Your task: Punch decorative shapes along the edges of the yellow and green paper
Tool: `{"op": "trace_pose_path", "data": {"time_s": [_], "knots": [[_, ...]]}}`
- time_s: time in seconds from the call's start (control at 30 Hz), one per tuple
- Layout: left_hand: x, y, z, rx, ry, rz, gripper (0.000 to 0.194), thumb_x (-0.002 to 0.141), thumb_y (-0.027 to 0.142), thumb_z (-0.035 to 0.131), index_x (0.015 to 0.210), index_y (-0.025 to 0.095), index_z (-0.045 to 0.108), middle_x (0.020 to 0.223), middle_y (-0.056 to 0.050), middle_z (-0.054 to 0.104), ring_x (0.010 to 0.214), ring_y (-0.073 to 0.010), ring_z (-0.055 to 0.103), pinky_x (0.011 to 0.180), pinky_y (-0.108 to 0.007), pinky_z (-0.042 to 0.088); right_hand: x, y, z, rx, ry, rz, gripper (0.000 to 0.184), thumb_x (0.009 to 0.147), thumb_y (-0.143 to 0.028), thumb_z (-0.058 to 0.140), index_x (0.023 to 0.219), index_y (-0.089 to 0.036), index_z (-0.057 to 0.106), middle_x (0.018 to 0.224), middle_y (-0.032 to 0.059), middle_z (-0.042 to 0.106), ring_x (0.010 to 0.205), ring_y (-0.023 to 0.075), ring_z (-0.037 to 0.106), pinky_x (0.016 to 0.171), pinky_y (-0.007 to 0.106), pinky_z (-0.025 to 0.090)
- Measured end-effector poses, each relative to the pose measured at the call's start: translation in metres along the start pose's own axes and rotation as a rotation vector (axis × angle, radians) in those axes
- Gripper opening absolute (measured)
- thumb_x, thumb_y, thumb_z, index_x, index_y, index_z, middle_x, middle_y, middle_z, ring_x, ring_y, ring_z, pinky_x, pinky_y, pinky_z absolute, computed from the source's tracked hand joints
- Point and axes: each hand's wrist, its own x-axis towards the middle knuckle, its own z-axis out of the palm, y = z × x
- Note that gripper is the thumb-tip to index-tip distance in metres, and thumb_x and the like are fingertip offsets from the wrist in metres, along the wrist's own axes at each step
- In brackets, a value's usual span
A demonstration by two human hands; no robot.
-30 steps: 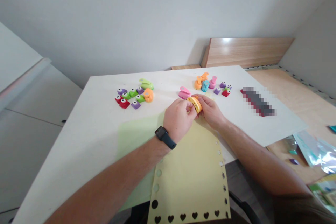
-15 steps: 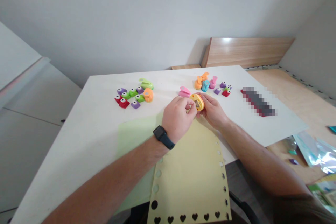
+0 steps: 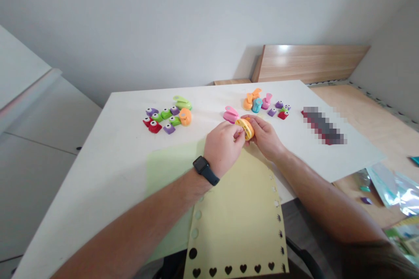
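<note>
Yellow punch (image 3: 248,129), twelve o'clock from the paper (image 3: 238,222): right hand (image 3: 266,138) clasps it; curled left hand (image 3: 223,146) touches it, grip unclear.

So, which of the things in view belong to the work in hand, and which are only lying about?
In the work:
yellow-orange punch, held in the right hand, left hand at it
probably the yellow sheet with cut-out shapes

Seemingly just lying about:
pink punch
teal punch
lime-green punch
green sheet
clear plastic packaging

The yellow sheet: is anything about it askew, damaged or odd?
The yellow sheet overhangs the near edge of the table, so its heart-shaped holes show dark. They look neatly cut, not torn; nothing else stands out.
</note>
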Motion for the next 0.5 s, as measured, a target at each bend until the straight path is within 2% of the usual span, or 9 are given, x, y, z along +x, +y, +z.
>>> {"op": "trace_pose_path", "data": {"time_s": [0.23,0.5], "knots": [[-0.0025,-0.0009,0.0071,0.066,0.029,-0.035,0.005,0.087,0.022,0.060,0.086,0.020,0.064,0.090,-0.005,0.068,0.083,-0.0184,0.064,0.072,-0.030,0.048,-0.0015,0.0000,0.0020,0.018,-0.017,0.044,0.039,0.089,-0.054,0.063,0.113,-0.023,0.067,0.088,0.0027,0.068,0.066,0.0136,0.061,0.051,0.024,0.049],[0.0021,-0.0024,0.0017,-0.051,0.066,-0.040,0.006,0.090,0.023,0.058,0.084,0.020,0.058,0.090,-0.005,0.067,0.084,-0.0169,0.064,0.071,-0.028,0.050,0.0005,-0.0027,-0.0017,0.134,-0.045,0.069,0.037,0.089,-0.051,0.065,0.110,-0.021,0.067,0.084,0.0027,0.066,0.059,0.0116,0.056,0.049,0.026,0.050]]}}
